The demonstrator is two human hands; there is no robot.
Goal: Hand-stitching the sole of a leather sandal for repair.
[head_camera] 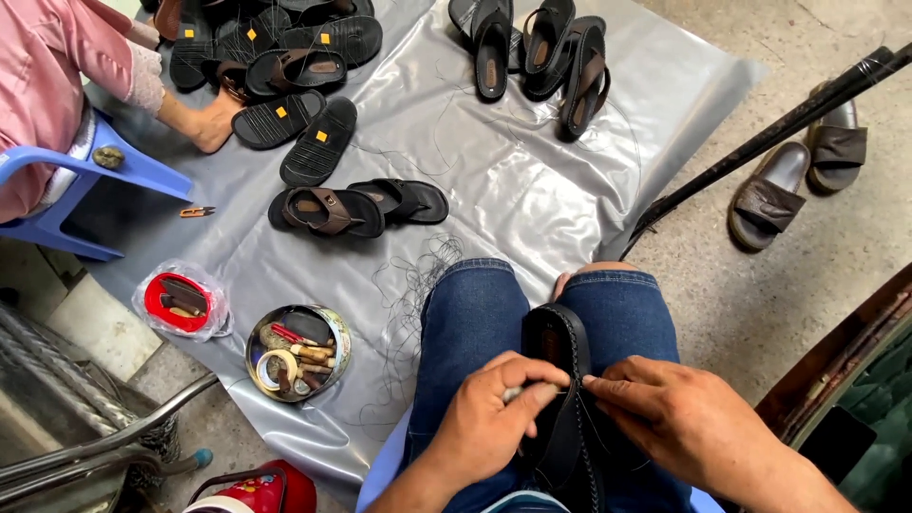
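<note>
A black sandal sole [557,351] with a stitched edge stands on its side between my knees, which are in blue jeans. My left hand [494,418] grips a small pale tool against the sole's inner edge. My right hand [679,418] pinches the sole's rim from the other side, fingertips almost touching the left hand's. Thin black thread hangs around the sole.
A grey plastic sheet [494,171] covers the floor with several dark sandals [332,209] and soles [318,142]. A round tin of tools [296,352] and a red bagged container [179,304] lie at left. Another person in pink sits on a blue stool [85,166]. Brown slides [769,195] rest at right.
</note>
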